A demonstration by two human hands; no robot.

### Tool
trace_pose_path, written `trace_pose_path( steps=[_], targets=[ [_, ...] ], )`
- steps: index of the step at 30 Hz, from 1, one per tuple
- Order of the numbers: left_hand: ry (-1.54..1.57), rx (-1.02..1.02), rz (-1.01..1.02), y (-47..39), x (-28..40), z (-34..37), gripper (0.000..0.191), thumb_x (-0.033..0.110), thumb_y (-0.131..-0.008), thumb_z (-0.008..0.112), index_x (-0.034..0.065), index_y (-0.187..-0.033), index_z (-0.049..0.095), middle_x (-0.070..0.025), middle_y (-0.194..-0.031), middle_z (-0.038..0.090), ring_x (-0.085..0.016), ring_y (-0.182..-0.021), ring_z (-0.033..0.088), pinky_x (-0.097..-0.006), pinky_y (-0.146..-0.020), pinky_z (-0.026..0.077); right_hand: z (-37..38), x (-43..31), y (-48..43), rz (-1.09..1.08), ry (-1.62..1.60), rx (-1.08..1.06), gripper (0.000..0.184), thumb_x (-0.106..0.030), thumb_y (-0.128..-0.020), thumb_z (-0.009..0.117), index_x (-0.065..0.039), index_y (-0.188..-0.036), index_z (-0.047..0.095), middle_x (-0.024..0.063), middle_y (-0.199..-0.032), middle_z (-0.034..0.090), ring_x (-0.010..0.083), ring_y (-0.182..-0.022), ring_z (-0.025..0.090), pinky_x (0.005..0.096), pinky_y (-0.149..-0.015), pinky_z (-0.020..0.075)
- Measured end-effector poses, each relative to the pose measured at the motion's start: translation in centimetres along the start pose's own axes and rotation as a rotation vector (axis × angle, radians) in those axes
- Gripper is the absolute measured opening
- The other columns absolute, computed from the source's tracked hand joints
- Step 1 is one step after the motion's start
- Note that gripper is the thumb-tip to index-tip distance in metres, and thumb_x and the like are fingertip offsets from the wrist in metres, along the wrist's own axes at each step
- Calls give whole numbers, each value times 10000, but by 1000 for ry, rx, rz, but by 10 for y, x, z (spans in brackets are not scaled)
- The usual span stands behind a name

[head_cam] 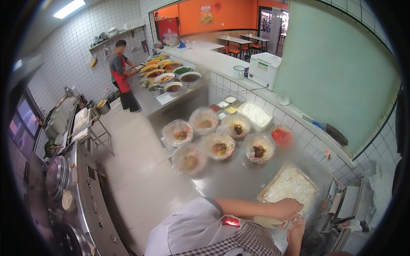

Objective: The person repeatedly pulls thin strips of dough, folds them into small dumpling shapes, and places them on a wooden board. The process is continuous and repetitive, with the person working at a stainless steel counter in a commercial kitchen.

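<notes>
At the lower right, my left hand (289,208) and my right hand (296,225) come together over the steel worktop (237,179). Both are closed around a small pale piece that looks like dough; its exact shape is hidden by my fingers. Just beyond them lies a wooden tray (288,185) covered with flat, floury pale pieces. A cream-coloured flat thing (266,220) shows beneath my left forearm. Farther up the worktop stand several bowls lined with clear plastic, among them one with dark brown paste (259,150) in a pale mixture.
A rolling pin (335,203) lies among things at the right. Behind the bowls are a white tub (254,115) and a bowl of red stuff (282,136). A co-worker (120,75) in a red apron stands at the far counter. A stove (93,198) runs along the left.
</notes>
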State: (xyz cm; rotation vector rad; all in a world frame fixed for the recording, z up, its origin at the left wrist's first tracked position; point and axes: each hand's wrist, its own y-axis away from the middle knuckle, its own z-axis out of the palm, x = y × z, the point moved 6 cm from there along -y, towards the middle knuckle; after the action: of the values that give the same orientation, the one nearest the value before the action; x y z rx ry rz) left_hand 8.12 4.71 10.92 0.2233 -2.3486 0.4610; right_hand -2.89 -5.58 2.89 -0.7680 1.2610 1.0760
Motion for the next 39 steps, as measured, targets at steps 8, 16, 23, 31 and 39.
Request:
trace_pose_path(
  steps=[8, 16, 23, 31, 39],
  targets=[
    [181, -153, 62, 4, -9, 40, 199, 196, -849, 678, 23, -943, 652, -162, -944, 666, -334, -875, 691, -435, -750, 573, 0, -19, 7, -76, 532, -26, 295, -187, -1025, 570, -19, -1246, 670, 113, -1120, 748, 192, -1027, 694, 381, -891, 547],
    [495, 428, -610, -70, -118, 37, 448, 402, -1007, 615, -27, -1135, 641, -213, -956, 669, -319, -869, 676, -394, -801, 520, 38, -64, 54, -104, 478, -428, 299, -267, -1005, 596, -27, -1103, 745, 70, -831, 751, 146, -696, 675, 299, -628, 511],
    [925, -156, -546, -27, -116, 115, 713, 519, -978, 639, -76, -1364, 572, -139, -1286, 606, -205, -1009, 668, -332, -866, 538, -38, 10, 49, 82, 150, 204, 368, -257, -1064, 542, -4, -1296, 675, 68, -891, 744, 140, -794, 690, 284, -701, 546],
    [844, -379, -362, -23, -32, 107, 282, 242, -1006, 643, -8, -1107, 729, -31, -967, 683, -143, -874, 624, -325, -828, 509, -29, -9, 50, 189, -235, 238, 382, -250, -1092, 495, -23, -1394, 556, 109, -1036, 716, 220, -803, 735, 293, -692, 587],
    [80, 187, -144, -75, -48, 97, 399, 277, -977, 665, -46, -1210, 675, -68, -869, 717, -235, -706, 667, -372, -650, 544, -14, -56, 60, 292, 439, 76, 270, -256, -1041, 556, -19, -1008, 681, 64, -789, 713, 140, -653, 677, 284, -620, 527]
  ],
)
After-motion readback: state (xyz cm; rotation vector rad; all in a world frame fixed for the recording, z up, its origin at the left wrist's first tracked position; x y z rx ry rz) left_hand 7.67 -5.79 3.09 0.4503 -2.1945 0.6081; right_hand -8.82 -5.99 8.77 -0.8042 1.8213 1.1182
